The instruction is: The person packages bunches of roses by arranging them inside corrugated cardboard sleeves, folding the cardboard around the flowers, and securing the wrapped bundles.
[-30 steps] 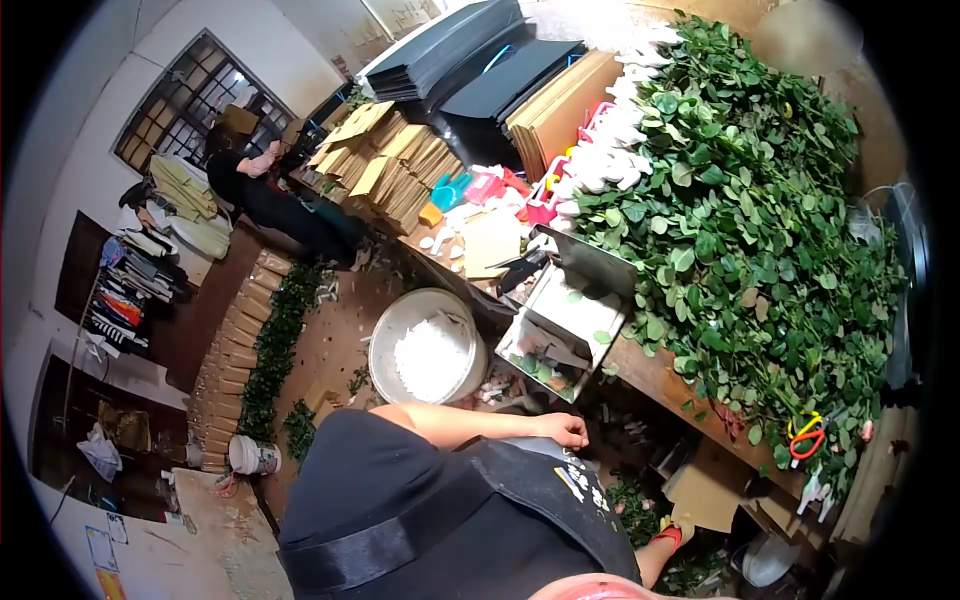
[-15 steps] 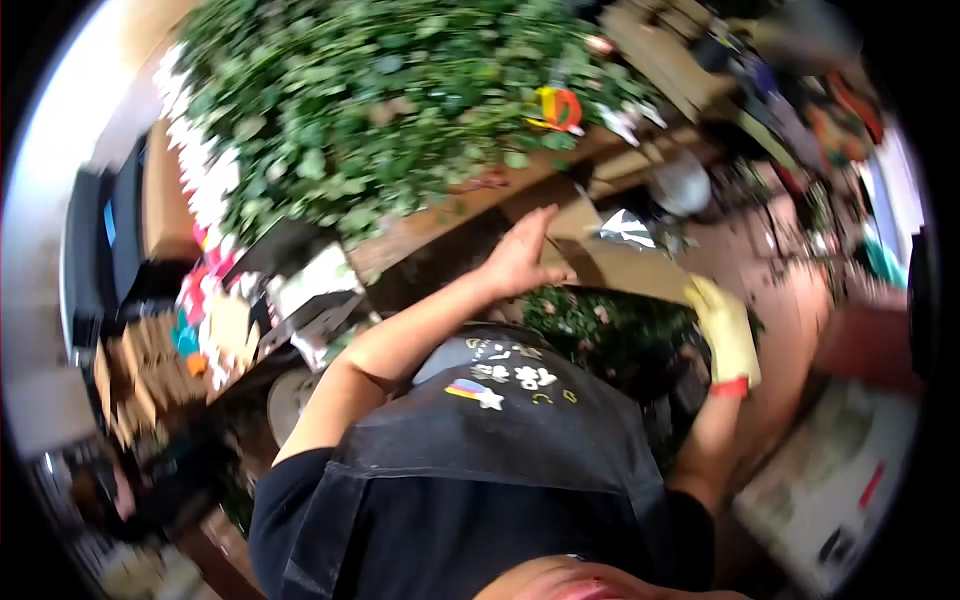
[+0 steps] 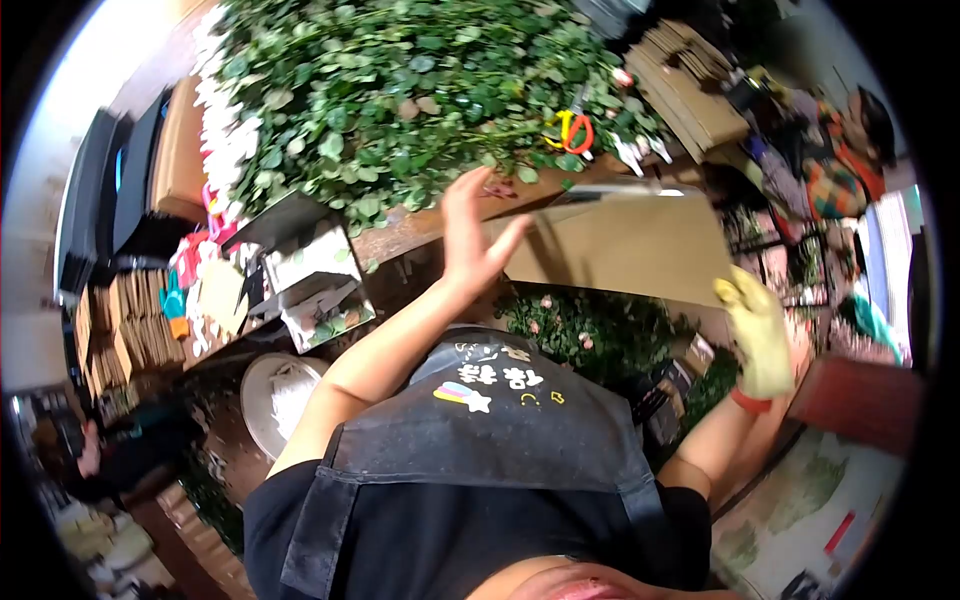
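A flat brown cardboard sheet [image 3: 630, 245] is held out in front of my body, over the edge of the wooden table [image 3: 415, 235]. My right hand [image 3: 757, 340], in a pale yellow glove with a red cuff, grips the sheet's near right corner. Bare and open, my left hand [image 3: 472, 240] is raised by the sheet's left end, thumb apart from the fingers; whether it touches the cardboard I cannot tell. Beyond both hands, a thick heap of leafy green rose stems [image 3: 400, 100] covers the table. Scissors [image 3: 570, 132] with yellow and orange handles lie on the stems' near edge.
A metal stand [image 3: 315, 265] is at the table's left end, near stacked folded cardboard [image 3: 140, 310]. A white bucket [image 3: 280, 400] stands below. More roses [image 3: 590, 335] are low in front of my apron. Another person [image 3: 840, 170] is at the far right.
The cardboard sheet now shows more of its face and extends farther up and right. My gloved right hand has shifted right with it. My left hand has moved left, its fingers pointing more upward.
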`<state>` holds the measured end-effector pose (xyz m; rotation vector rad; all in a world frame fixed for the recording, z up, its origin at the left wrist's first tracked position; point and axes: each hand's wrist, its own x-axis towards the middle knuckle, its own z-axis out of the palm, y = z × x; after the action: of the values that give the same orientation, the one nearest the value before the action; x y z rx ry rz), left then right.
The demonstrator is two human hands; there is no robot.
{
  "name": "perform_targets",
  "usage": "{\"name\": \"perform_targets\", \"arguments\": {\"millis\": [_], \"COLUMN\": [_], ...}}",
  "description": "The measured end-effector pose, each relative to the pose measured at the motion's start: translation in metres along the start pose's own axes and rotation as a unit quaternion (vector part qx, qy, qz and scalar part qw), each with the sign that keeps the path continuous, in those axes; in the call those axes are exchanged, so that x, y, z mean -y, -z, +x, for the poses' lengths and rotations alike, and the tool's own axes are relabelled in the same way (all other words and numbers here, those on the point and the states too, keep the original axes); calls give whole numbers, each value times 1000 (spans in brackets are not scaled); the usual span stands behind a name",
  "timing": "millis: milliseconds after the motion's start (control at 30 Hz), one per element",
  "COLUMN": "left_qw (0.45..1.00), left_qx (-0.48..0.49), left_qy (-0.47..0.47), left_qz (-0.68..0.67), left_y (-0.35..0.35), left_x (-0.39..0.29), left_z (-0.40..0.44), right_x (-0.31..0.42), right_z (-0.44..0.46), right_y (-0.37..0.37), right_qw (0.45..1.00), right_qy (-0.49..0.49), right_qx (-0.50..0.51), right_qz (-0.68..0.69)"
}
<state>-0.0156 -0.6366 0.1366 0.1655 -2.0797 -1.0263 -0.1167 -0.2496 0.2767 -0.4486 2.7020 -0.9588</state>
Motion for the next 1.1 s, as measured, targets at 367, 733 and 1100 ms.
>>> {"name": "perform_targets", "arguments": {"millis": [367,733,1100], "left_qw": [759,790,972], "left_qx": [453,-168,149], "left_qy": [296,248,86], "left_qz": [-362,-534,-157], "left_y": [13,83,48], "left_x": [37,12,-4], "left_z": [-89,30,2], "right_x": [-85,-127,247], "right_z": [45,99,48], "right_y": [86,-59,-56], "right_qw": [961,956,865], "right_qy": [132,-129,497], "right_qx": [-226,21,8], "right_qz": [85,-262,-68]}}
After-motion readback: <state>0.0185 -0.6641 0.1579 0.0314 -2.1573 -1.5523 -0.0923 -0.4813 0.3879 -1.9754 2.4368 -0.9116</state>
